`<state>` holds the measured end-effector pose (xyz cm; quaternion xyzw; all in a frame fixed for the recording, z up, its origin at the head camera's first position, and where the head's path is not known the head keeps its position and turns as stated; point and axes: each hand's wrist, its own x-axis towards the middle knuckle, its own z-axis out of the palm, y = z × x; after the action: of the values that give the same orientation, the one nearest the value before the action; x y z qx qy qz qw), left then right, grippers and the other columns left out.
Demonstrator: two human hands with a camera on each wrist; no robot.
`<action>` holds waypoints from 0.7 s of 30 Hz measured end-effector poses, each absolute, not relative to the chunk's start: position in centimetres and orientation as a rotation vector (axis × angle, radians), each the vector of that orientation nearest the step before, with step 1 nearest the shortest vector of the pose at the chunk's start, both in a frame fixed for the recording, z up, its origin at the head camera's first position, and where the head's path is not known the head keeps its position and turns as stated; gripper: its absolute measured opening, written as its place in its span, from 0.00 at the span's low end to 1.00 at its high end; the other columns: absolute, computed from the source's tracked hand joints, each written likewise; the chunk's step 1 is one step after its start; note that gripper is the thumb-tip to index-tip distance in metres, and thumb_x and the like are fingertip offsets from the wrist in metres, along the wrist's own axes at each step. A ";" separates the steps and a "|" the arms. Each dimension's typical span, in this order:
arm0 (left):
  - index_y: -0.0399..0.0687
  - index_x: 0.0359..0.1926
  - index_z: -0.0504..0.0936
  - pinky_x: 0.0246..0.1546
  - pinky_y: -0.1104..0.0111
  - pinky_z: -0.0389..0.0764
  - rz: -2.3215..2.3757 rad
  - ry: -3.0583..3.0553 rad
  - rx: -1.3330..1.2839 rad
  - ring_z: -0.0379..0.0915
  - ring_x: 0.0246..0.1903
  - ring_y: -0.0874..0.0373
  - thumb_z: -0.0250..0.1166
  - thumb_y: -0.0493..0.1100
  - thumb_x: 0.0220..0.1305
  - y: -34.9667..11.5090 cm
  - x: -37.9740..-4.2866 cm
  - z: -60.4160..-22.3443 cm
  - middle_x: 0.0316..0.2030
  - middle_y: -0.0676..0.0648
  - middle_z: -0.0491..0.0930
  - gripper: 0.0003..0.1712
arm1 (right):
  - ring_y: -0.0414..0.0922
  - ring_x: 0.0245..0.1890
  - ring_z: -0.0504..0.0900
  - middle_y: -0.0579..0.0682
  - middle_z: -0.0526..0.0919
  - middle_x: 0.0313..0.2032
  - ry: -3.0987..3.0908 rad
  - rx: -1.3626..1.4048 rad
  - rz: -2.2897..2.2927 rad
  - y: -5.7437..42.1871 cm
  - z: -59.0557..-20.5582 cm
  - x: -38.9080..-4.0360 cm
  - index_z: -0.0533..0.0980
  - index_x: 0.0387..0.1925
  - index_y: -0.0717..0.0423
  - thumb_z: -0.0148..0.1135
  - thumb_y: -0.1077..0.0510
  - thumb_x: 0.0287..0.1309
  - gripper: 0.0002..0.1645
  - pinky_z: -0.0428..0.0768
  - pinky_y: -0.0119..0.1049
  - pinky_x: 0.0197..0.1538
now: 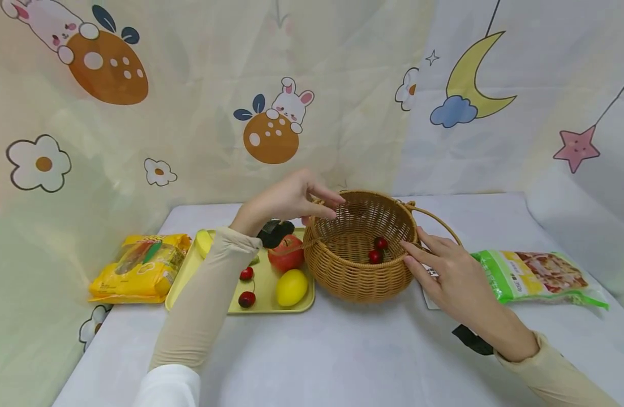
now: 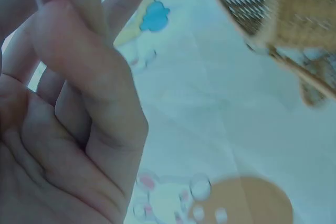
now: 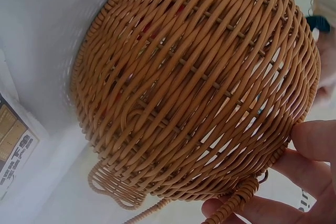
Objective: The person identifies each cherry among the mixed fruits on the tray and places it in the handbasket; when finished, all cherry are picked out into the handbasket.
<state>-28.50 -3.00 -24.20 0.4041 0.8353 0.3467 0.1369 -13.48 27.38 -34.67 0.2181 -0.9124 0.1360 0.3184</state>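
A brown wicker basket (image 1: 360, 282) stands mid-table, its looped handle (image 1: 439, 219) folded to the right. Two dark red cherries (image 1: 375, 256) lie inside against the right wall. Over the basket's left rim, my left hand (image 1: 291, 198) hovers with bent fingers and nothing between them; the left wrist view shows the bent fingers (image 2: 100, 87) beside the basket rim. My right hand (image 1: 451, 274) holds the basket's right rim near the handle joint. In the right wrist view, the fingers (image 3: 302, 174) reach round the rim and the coiled handle base (image 3: 233, 203).
Left of the basket, a yellow tray (image 1: 271, 307) carries a red apple (image 1: 286, 254), a lemon (image 1: 292, 288) and two cherries (image 1: 247, 298). A yellow food package (image 1: 143, 268) sits at the far left, a green-edged package (image 1: 541, 275) at the right. A printed cloth hangs behind.
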 end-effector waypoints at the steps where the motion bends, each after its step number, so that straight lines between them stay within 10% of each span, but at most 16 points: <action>1: 0.54 0.55 0.89 0.18 0.70 0.75 0.991 2.442 1.169 0.75 0.14 0.49 0.74 0.43 0.63 -3.9 -28.2 -24.3 0.51 0.49 0.89 0.18 | 0.62 0.57 0.83 0.66 0.78 0.64 -2.398 0.575 0.361 27.4 -34.7 -13.5 0.84 0.57 0.52 0.70 0.56 0.61 0.22 0.84 0.62 0.47; 14: 0.59 0.55 0.89 0.14 0.71 0.60 0.984 2.594 0.824 0.79 0.16 0.51 0.77 0.46 0.59 -14.7 -24.0 -27.6 0.46 0.49 0.91 0.22 | 0.64 0.55 0.83 0.68 0.78 0.64 -2.369 0.608 0.368 27.4 -34.8 -13.7 0.85 0.57 0.54 0.70 0.56 0.62 0.21 0.83 0.63 0.48; 21: 0.56 0.55 0.89 0.14 0.73 0.59 0.987 2.612 0.697 0.78 0.16 0.53 0.77 0.46 0.58 -18.3 -21.8 -30.5 0.18 0.48 0.83 0.22 | 0.65 0.55 0.83 0.68 0.79 0.63 -2.368 0.596 0.389 27.2 -34.8 -13.7 0.85 0.56 0.53 0.70 0.57 0.61 0.20 0.83 0.64 0.46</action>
<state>-21.85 -18.26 -30.48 0.2401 0.8997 0.3400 0.1316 -13.65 27.19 -34.84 0.2278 -0.9046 0.1487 0.3281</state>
